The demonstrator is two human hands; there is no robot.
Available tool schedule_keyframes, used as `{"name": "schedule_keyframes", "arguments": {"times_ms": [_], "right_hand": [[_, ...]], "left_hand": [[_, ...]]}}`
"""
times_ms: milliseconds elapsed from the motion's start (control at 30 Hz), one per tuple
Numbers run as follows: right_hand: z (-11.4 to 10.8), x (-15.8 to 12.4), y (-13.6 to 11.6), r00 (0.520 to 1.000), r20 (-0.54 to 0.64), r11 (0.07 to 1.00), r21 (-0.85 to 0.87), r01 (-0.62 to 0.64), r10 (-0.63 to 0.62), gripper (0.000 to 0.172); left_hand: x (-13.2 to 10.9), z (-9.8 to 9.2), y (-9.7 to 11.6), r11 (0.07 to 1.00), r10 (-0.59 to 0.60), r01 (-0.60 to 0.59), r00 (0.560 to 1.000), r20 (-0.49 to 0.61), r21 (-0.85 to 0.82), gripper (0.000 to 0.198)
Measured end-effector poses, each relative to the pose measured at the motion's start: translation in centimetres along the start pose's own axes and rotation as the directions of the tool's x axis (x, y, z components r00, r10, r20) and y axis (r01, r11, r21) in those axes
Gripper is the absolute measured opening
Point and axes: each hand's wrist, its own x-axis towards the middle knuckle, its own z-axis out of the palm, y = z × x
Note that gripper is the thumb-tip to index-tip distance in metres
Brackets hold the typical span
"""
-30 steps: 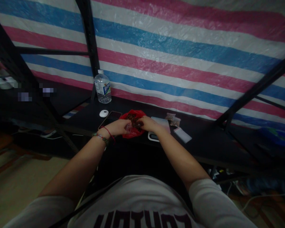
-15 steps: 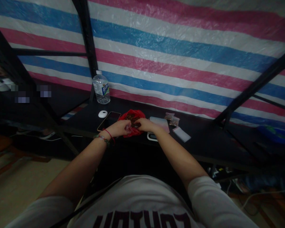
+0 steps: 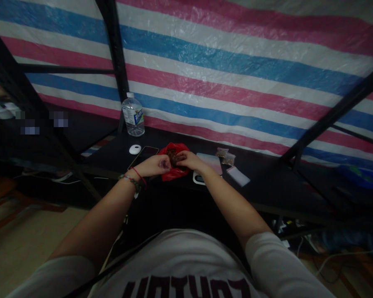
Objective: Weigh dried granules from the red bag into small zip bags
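Observation:
A red plastic bag (image 3: 178,174) lies spread on the black tabletop, with small brown dried pieces (image 3: 171,152) inside it. My left hand (image 3: 153,165) is closed at the bag's left side, its fingers holding what looks like a small clear plastic bag (image 3: 165,164). From the right, my right hand (image 3: 188,159) reaches over the red bag, its fingers bent and pressed together at the brown pieces. Whatever is between those fingertips is too small and dark to make out. A small scale (image 3: 211,162) with a pale plate sits just right of the red bag, partly behind my right hand.
Two small filled clear packets (image 3: 227,158) and a flat whitish pack (image 3: 238,176) lie right of the scale. On the left are a phone (image 3: 146,154), a white rounded device (image 3: 134,149) and a large clear bottle (image 3: 133,116). Black frame posts (image 3: 116,62) flank the striped sheet (image 3: 224,70).
My left hand has shifted slightly left, away from the middle of the red bag. My right hand's fingers have moved a little over the brown pieces.

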Motion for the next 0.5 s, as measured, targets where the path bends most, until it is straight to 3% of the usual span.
{"name": "schedule_keyframes", "arguments": {"times_ms": [100,233,367,500], "right_hand": [[-0.2,0.0,0.5,0.996,-0.088,0.998,0.062,0.007,-0.001,0.035],[-0.2,0.2,1.3,0.993,-0.108,0.997,0.065,0.044,-0.037,0.034],[-0.2,0.2,1.5,0.992,-0.124,0.998,-0.063,0.026,-0.034,0.035],[-0.5,0.0,0.9,0.996,-0.076,0.911,-0.412,0.016,-0.052,0.030]], "left_hand": [[0.2,-0.2,-0.1,0.999,-0.015,0.020,0.990,-0.137,0.031,0.020],[0.9,-0.1,0.3,0.973,-0.029,0.089,0.963,-0.268,0.214,0.018],[1.5,0.2,0.7,0.890,-0.020,0.126,0.971,-0.240,0.438,0.013],[2.3,1.0,0.3,0.838,-0.050,0.149,0.979,-0.196,0.525,0.012]]}}
